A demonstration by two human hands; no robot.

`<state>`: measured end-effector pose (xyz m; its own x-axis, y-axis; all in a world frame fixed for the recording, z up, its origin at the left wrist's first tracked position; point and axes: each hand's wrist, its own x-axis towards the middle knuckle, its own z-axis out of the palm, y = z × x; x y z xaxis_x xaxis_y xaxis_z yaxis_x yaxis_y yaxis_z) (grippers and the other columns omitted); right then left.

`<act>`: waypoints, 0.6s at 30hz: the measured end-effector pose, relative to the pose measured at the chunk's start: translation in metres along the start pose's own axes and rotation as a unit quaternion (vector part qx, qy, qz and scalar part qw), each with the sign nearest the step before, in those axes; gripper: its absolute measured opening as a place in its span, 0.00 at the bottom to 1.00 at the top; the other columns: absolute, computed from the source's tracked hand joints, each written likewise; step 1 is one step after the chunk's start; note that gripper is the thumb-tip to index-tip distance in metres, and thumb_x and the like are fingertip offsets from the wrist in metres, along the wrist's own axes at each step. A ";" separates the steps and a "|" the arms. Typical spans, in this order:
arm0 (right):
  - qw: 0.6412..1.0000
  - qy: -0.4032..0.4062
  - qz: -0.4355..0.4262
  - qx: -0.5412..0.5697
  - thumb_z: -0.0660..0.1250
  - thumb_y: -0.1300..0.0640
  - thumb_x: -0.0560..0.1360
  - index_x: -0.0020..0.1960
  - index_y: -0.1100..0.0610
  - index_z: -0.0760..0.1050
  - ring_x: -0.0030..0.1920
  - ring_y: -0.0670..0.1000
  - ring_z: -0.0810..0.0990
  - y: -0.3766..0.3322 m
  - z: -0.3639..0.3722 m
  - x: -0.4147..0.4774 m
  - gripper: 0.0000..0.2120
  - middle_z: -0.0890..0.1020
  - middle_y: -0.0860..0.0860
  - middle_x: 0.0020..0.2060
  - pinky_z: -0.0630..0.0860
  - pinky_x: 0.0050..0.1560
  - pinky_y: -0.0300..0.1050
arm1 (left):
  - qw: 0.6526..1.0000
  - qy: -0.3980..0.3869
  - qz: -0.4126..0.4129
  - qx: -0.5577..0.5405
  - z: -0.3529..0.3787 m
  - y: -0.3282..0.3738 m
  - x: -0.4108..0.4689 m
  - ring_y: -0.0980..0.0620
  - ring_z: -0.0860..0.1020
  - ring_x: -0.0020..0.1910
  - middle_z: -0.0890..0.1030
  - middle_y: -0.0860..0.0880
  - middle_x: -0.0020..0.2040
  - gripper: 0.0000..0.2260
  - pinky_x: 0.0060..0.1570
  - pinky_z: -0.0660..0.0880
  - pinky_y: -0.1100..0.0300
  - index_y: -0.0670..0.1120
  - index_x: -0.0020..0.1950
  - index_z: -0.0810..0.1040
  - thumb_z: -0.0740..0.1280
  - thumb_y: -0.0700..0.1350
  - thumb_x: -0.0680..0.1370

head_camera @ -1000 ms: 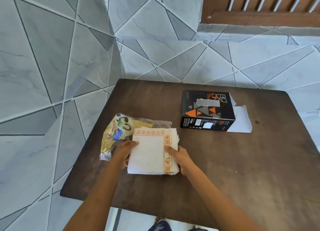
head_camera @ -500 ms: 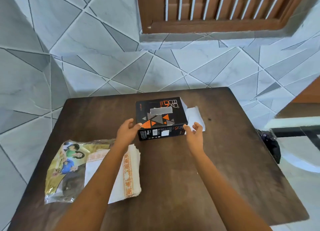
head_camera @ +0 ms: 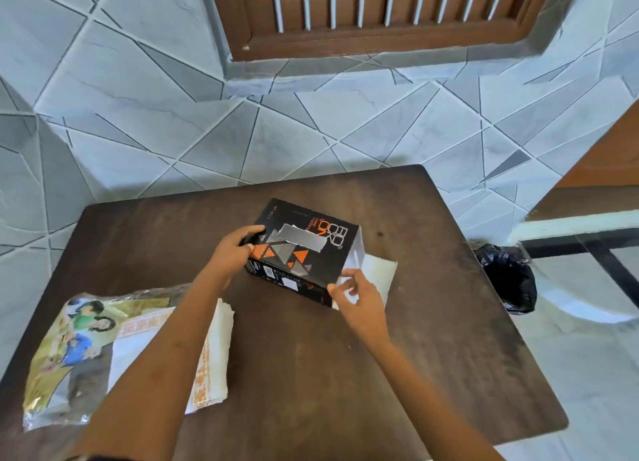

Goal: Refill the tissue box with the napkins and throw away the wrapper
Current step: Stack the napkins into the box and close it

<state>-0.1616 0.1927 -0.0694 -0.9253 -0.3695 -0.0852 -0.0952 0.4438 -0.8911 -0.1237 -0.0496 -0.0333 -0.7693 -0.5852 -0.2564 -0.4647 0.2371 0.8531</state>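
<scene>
One black tissue box (head_camera: pixel 304 249) mid-tabletop (head_camera: pixel 432 339), our left hand (head_camera: pixel 232 257) fingers gripping its left end, right hand (head_camera: pixel 359 298) fingers pinching its open flap, one napkin stack (head_camera: pixel 216 350) on one wrapper (head_camera: pixel 69 353) at left

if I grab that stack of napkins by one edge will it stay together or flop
The napkin stack will probably flop: its thin loose sheets fan apart at the edge. It looks light, so it may slide on the smooth table. Supporting it underneath seems safer.

The left forearm (head_camera: pixel 166 363) hides the middle of the napkins (head_camera: pixel 216 357).
</scene>
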 end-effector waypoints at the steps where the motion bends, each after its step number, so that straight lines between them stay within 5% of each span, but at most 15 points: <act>1: 1.000 -0.013 -0.011 -0.011 0.68 0.49 0.71 0.49 0.51 0.74 0.40 0.47 0.76 0.003 -0.003 -0.011 0.09 0.79 0.45 0.37 0.71 0.43 0.43 | 1.000 -0.017 0.006 0.015 0.003 0.002 0.003 0.50 0.71 0.59 0.73 0.47 0.66 0.23 0.52 0.70 0.65 0.47 0.59 0.78 0.54 0.27 0.74; 5: 0.986 -0.077 -0.115 -0.087 0.61 0.45 0.70 0.40 0.49 0.77 0.34 0.45 0.77 0.008 -0.016 -0.039 0.10 0.82 0.45 0.34 0.75 0.38 0.44 | 0.991 -0.026 0.059 0.113 0.022 0.014 0.011 0.48 0.68 0.68 0.72 0.49 0.68 0.25 0.65 0.64 0.57 0.54 0.49 0.82 0.57 0.27 0.70; 8: 0.971 0.086 -0.184 -0.124 0.63 0.47 0.69 0.42 0.49 0.77 0.40 0.43 0.75 0.010 -0.033 -0.035 0.08 0.81 0.45 0.39 0.75 0.41 0.43 | 0.971 -0.010 0.101 0.219 0.036 0.026 0.002 0.50 0.64 0.71 0.70 0.53 0.70 0.27 0.71 0.59 0.47 0.60 0.50 0.80 0.57 0.29 0.71; 10: 0.970 0.124 -0.140 -0.153 0.69 0.45 0.67 0.57 0.52 0.73 0.53 0.45 0.73 0.013 -0.044 -0.024 0.21 0.78 0.49 0.54 0.73 0.53 0.46 | 0.959 0.009 0.113 0.261 0.040 0.030 -0.015 0.48 0.60 0.73 0.65 0.52 0.74 0.20 0.71 0.57 0.45 0.58 0.58 0.78 0.60 0.36 0.75; 13: 0.987 -0.056 -0.014 -0.147 0.73 0.45 0.66 0.71 0.54 0.58 0.68 0.53 0.67 0.023 -0.052 -0.008 0.41 0.67 0.52 0.70 0.67 0.65 0.53 | 0.973 -0.008 0.100 0.207 0.048 0.016 -0.064 0.45 0.51 0.76 0.52 0.48 0.78 0.25 0.72 0.51 0.41 0.58 0.71 0.63 0.65 0.55 0.74; 15: 0.988 -0.134 0.005 -0.077 0.71 0.53 0.70 0.69 0.55 0.62 0.65 0.54 0.73 0.027 -0.053 -0.004 0.32 0.73 0.53 0.66 0.71 0.61 0.48 | 0.987 -0.026 0.066 0.145 0.060 -0.001 -0.104 0.47 0.47 0.77 0.46 0.48 0.78 0.37 0.73 0.51 0.43 0.58 0.74 0.53 0.66 0.62 0.70; 18: 0.992 -0.081 -0.016 -0.095 0.62 0.64 0.74 0.65 0.58 0.69 0.52 0.57 0.80 0.027 -0.049 -0.004 0.20 0.82 0.58 0.54 0.76 0.55 0.47 | 0.994 -0.037 0.028 0.103 0.090 -0.023 -0.143 0.48 0.48 0.77 0.42 0.47 0.78 0.45 0.72 0.56 0.49 0.59 0.75 0.45 0.71 0.59 0.68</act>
<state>-0.1789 0.2461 -0.0709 -0.8507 -0.5057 -0.1434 -0.2046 0.5698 -0.7959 -0.0420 0.0982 -0.0570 -0.8237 -0.5088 -0.2503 -0.4937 0.4265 0.7578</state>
